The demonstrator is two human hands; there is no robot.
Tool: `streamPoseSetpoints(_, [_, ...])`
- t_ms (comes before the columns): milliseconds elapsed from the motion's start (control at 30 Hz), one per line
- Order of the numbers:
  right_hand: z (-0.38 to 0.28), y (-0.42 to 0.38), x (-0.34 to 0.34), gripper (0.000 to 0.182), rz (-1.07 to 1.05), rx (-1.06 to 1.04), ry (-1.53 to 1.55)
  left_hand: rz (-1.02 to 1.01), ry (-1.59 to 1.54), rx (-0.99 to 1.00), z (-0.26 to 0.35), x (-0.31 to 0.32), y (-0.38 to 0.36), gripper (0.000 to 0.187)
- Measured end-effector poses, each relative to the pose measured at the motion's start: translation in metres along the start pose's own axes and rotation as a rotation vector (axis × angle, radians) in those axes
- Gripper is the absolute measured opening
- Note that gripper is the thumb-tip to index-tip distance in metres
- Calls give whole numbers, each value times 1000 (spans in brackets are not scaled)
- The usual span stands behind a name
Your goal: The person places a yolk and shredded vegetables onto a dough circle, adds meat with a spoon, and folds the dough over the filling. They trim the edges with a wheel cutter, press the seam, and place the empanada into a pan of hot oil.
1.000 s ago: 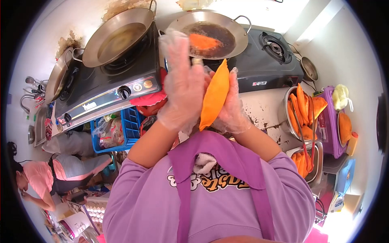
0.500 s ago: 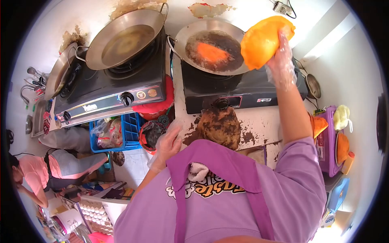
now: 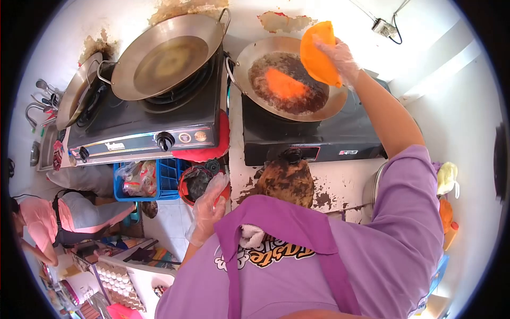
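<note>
My right hand [image 3: 340, 59], in a clear plastic glove, grips a raw orange empanada [image 3: 317, 53], a folded half-moon of dough. It holds the empanada on its edge above the right side of a wide metal wok [image 3: 334, 106]. In the wok's bubbling dark oil, another orange empanada [image 3: 286, 83] is frying. My left hand [image 3: 208, 208], also gloved, hangs low in front of the counter, beside my apron. Its fingers are loosely extended and nothing shows in it.
A second wok [image 3: 125, 66] with oil stands on the left gas stove [image 3: 143, 127]. The black right stove [image 3: 265, 143] carries the frying wok. Below are a blue crate [image 3: 167, 175] and a red bucket [image 3: 186, 191]. A person in a pink shirt [image 3: 42, 220] bends at far left, near egg trays [image 3: 119, 282].
My right hand has moved left, bringing the held empanada over the wok and turning it edge-on. My left hand has dropped slightly left and down. The view has shifted a little.
</note>
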State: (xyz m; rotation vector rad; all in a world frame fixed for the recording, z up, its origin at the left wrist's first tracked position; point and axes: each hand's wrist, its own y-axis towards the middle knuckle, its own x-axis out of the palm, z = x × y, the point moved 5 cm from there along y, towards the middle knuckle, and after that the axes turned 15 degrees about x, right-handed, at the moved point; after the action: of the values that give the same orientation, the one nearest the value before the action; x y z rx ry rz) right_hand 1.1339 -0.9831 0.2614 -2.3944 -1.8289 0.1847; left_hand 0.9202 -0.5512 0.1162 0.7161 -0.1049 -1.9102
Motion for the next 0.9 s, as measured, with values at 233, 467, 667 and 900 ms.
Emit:
streamPoseSetpoints(233, [16,29,22,50,-182,214,-277,-59,47,-25,0,5,3,47])
streamPoseSetpoints(467, [27,58,38,50,-258,147,-696,-47,53,-85,0,6,3,48])
streamPoseSetpoints(667, [9,67,53,45,-159,21,-1348,-5,42,-55,-6,9,-4,52])
streamPoseSetpoints(900, [-5,66,53,45,102,-201,-1582,10,1,-44,-4,10,-1,50])
